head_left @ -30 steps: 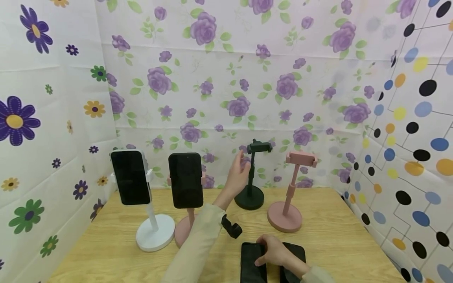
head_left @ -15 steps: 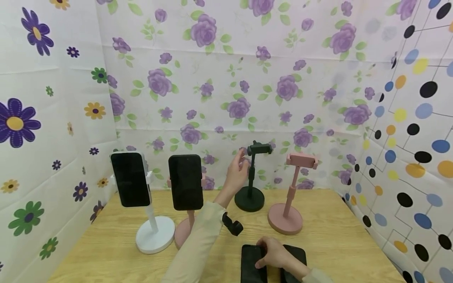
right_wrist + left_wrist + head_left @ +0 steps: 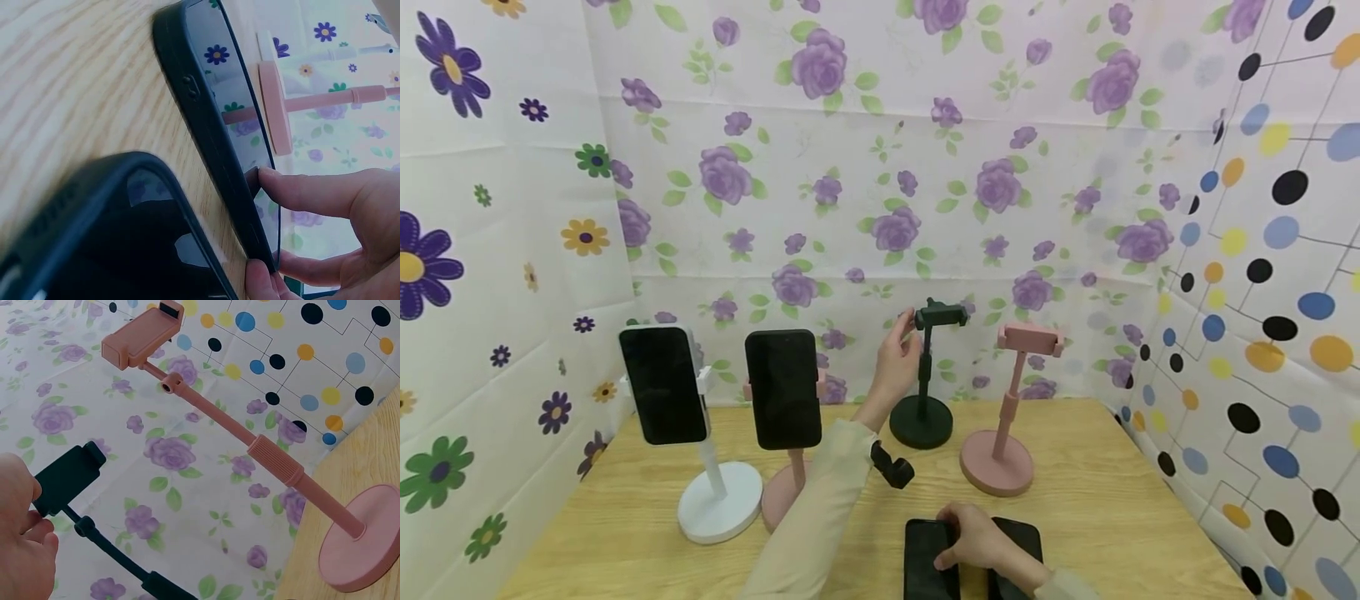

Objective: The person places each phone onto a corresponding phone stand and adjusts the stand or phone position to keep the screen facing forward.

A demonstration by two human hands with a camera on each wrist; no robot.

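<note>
My left hand (image 3: 897,362) is raised beside the dark green phone stand (image 3: 923,421), fingers relaxed. Its fingertips come right at the left end of the stand's holder (image 3: 69,479); the fingers partly cover that end in the left wrist view. Lower down, my right hand (image 3: 976,537) holds the top corner of a black smartphone (image 3: 922,550) lying screen up on the table. The thumb (image 3: 312,192) presses on the screen while the other fingers curl round the edge. A second black smartphone (image 3: 106,219) lies just right of it, partly covered by my right hand and forearm.
A pink stand (image 3: 996,462) with a bare holder stands right of the green one. At left, a white stand (image 3: 718,504) and another pink stand (image 3: 781,492) each bear a smartphone. The wooden table (image 3: 1112,517) meets patterned cloth at back and sides.
The head view has turned slightly, so the scene sits a little further left. My left fingertips have come a bit closer to the green holder. The right hand stays on the smartphone.
</note>
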